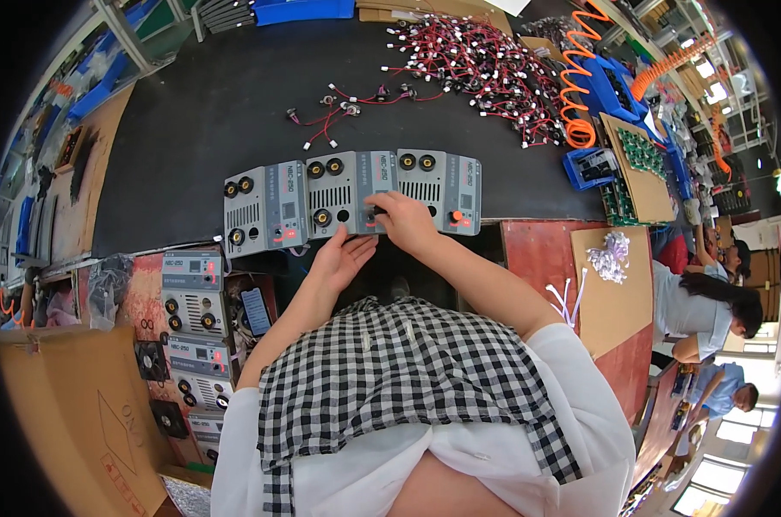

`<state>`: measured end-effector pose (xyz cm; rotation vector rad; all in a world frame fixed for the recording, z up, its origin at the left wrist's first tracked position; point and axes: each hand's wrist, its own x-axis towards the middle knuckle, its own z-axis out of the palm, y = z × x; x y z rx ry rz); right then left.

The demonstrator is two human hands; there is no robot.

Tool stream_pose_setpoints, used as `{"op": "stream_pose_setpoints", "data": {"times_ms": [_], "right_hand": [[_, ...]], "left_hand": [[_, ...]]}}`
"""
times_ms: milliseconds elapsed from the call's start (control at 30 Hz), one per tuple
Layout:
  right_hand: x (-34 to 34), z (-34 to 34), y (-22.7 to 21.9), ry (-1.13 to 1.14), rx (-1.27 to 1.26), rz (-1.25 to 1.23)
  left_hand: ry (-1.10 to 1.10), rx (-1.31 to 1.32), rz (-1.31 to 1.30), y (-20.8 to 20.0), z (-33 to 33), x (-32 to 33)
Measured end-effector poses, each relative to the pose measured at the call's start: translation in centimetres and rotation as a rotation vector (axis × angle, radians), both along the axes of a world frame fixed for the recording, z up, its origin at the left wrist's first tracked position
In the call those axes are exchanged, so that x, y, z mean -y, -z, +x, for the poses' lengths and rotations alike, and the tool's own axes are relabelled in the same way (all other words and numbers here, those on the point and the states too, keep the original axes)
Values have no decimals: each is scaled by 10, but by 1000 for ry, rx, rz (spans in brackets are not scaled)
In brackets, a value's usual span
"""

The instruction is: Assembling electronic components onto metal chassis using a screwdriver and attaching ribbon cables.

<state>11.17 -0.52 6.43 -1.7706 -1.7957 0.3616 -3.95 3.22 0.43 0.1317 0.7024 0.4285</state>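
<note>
Three grey machine front panels stand side by side along the near table edge: a left panel (pixel 242 207), a middle panel (pixel 332 191) and a right panel (pixel 420 185). Each has round black sockets, vent slots and a control strip. My right hand (pixel 405 220) reaches over the middle panel's control strip, its thumb and fingers pinched around a small dark knob, mostly hidden by them. Below that panel's near edge, my left hand (pixel 343 261) is open, palm turned up, its fingertips close to the edge. An orange-red knob (pixel 457 217) sits on the right panel.
A heap of red-wired connectors (pixel 485 65) covers the far right of the black table (pixel 209 95); several loose ones (pixel 349 109) lie nearer. Orange coiled hoses (pixel 580 129) hang at right by a blue bin (pixel 590 168). More panels (pixel 192 271) are stacked at lower left beside a carton (pixel 80 414).
</note>
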Motion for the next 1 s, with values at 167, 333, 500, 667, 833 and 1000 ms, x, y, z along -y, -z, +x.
{"op": "stream_pose_setpoints", "data": {"times_ms": [167,333,500,667,833,1000], "right_hand": [[1,-8,-5,143,-9,-94],[1,-4,1,101,9,-116],[7,-3,2,41,23,-23],[12,-2,-1,125,-33,-42],[9,8,21,184,-332,-85],[11,1,9,194,-180,-68]], "left_hand": [[-24,-15,-14,0,2,3],[-1,-34,-16,-1,5,6],[-12,-7,3,-1,4,11],[1,3,-8,-1,6,13],[16,-11,21,-6,5,14],[7,0,5,-5,4,14]]}}
